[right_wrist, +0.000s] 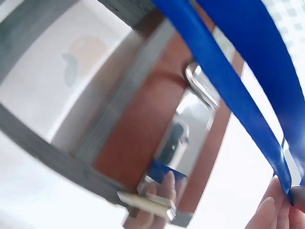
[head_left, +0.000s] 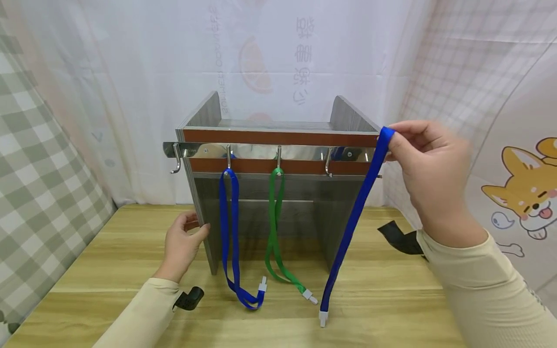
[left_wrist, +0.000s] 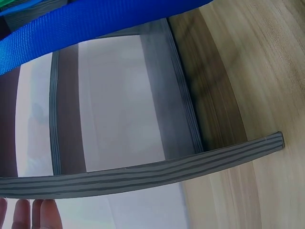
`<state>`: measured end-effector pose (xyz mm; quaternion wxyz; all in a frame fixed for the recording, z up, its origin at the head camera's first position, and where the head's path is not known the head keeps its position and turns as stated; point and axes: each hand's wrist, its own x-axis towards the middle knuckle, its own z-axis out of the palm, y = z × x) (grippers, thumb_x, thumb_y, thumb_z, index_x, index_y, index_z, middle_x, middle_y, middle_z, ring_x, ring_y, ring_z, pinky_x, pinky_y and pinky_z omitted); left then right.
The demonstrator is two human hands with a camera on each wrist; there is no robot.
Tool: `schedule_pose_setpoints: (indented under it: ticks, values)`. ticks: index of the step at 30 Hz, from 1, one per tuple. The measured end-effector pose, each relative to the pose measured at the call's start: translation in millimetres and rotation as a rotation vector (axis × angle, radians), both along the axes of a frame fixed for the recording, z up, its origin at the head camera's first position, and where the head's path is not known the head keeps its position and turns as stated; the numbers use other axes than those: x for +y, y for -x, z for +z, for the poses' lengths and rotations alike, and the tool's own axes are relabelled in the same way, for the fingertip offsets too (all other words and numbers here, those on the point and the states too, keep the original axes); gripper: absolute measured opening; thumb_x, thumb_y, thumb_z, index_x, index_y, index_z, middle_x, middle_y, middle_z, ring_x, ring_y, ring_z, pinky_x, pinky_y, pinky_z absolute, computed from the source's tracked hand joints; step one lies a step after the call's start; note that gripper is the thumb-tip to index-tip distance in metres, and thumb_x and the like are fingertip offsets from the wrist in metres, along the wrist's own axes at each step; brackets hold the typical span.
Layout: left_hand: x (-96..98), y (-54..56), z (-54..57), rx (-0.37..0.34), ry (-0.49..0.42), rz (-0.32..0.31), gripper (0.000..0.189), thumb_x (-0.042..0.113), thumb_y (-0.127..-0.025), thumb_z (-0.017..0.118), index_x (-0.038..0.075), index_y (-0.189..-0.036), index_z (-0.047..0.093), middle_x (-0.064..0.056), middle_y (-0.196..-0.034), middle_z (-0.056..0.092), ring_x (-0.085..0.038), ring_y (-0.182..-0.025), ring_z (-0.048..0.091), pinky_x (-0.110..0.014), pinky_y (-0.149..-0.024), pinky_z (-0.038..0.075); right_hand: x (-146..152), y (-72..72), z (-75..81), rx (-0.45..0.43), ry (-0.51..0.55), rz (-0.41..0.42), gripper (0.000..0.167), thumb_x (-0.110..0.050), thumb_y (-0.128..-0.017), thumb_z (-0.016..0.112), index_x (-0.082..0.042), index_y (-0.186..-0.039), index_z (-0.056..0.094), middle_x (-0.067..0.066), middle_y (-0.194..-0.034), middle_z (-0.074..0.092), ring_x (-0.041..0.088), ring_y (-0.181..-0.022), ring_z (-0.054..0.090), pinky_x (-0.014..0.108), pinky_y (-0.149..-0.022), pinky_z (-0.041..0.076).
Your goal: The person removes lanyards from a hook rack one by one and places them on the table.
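My right hand (head_left: pixel 437 169) pinches a blue lanyard (head_left: pixel 354 222) by the top of its loop, beside the right end of a metal hook rail (head_left: pixel 254 151). The lanyard hangs down at a slant, its white clip (head_left: pixel 323 317) lowest. My left hand (head_left: pixel 180 249) holds the left side panel (head_left: pixel 210 251) of a grey wood-grain shelf low down, thumb at its front edge; in the left wrist view its fingertips (left_wrist: pixel 47 214) show at the panel's outer face. A second blue lanyard (head_left: pixel 235 217) and a green lanyard (head_left: pixel 273 217) hang from the two middle-left hooks.
The rail's far-left hook (head_left: pixel 176 159) and right hook (head_left: pixel 328 162) carry nothing. The shelf stands on a wooden table (head_left: pixel 109 270). Black straps (head_left: pixel 190 298) hang at both wrists. Printed curtains (head_left: pixel 130 72) enclose the back and sides.
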<state>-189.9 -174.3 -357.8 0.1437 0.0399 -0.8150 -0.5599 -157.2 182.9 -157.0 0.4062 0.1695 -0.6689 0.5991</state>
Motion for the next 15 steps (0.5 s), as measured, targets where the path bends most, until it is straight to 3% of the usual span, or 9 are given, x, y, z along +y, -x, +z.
schedule_pose_setpoints:
  ticks: [4,15]
  values:
    - [0.1,0.6,1.0,-0.003,0.000,-0.005,0.041,0.009,-0.090,0.063,-0.002,-0.128,0.050,-0.019,-0.127,0.055,-0.029,-0.118,0.053,-0.012,-0.077,0.042,9,-1.3,10.6,0.015,0.099,0.045,0.005,0.006,-0.080,0.071,0.006,-0.085,0.072,0.008,-0.073,0.069,0.015,-0.056,0.062,0.018,-0.058,0.053]
    - [-1.3,2.1,0.6,0.003,0.012,-0.005,0.040,0.009,-0.089,0.064,-0.002,-0.126,0.051,-0.018,-0.127,0.056,-0.029,-0.118,0.054,-0.014,-0.078,0.042,54,3.7,28.8,-0.005,0.312,0.118,0.021,0.007,-0.074,0.078,0.013,-0.091,0.067,0.014,-0.078,0.067,0.020,-0.060,0.066,0.024,-0.058,0.055]
